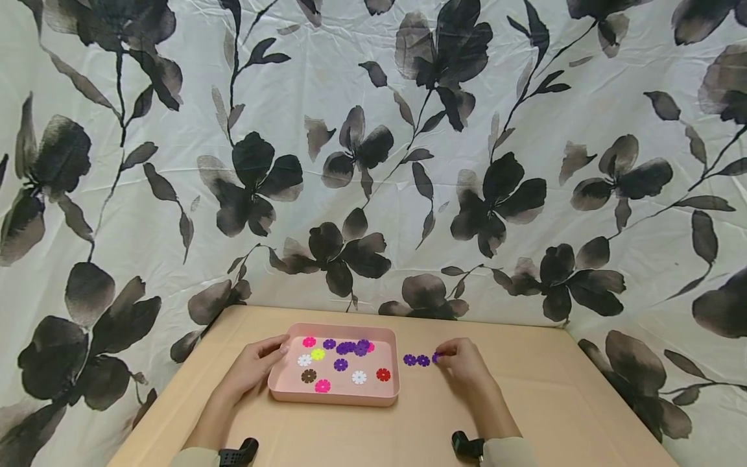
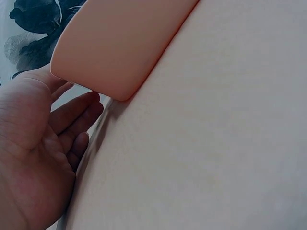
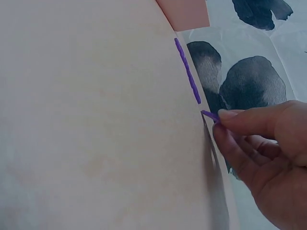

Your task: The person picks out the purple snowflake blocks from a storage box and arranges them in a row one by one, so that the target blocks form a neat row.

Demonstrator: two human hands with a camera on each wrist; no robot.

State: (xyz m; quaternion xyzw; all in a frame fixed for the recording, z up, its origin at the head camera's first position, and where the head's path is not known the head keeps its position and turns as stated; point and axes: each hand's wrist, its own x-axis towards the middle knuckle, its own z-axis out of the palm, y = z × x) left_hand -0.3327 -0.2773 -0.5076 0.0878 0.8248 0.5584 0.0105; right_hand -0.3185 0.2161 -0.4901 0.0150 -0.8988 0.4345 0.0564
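A pink tray (image 1: 332, 397) holds several flower-shaped pieces, among them a yellow one (image 1: 318, 354), a brown one (image 1: 308, 375) and a red one (image 1: 383, 374). My left hand (image 1: 255, 364) holds the tray at its left side; in the left wrist view the tray wall (image 2: 115, 52) hides part of that hand. To the tray's right, two purple flower pieces (image 1: 417, 360) lie in a row on the table. At the row's right end, my right hand (image 1: 465, 363) pinches another purple flower piece (image 3: 209, 115) between thumb and finger, tilted against the tabletop.
The light wooden table (image 1: 426, 428) ends at a white cloth (image 1: 350, 84) with dark printed flowers, hanging behind it. Inside the tray, several purple pieces (image 1: 345, 348) overlap near the back. Dark straps (image 1: 238, 453) sit around both wrists.
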